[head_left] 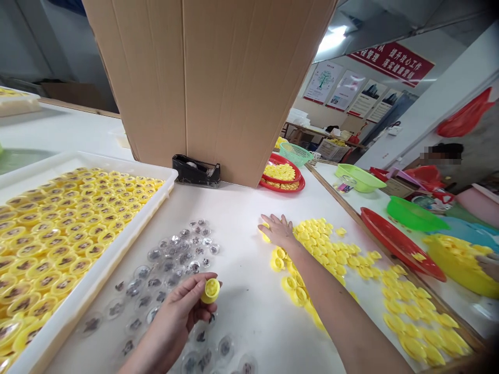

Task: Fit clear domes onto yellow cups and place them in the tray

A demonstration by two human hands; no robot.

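My left hand (pixel 177 306) holds a small yellow cap (pixel 211 290) between thumb and fingers, low over a spread of several clear domed lids (pixel 171 265) on the white table. My right hand (pixel 277 230) reaches forward, palm down, fingers resting on the near edge of a pile of loose yellow caps (pixel 331 254); a yellow cap shows under its fingertips. Whether it grips one I cannot tell.
A white tray (pixel 117 244) filled with assembled yellow caps lies at the left. A tall cardboard box (pixel 210 78) and a black tape dispenser (pixel 196 171) stand behind. Red plates (pixel 283 179), green baskets (pixel 360 177) and another person's hand (pixel 489 265) are at the right.
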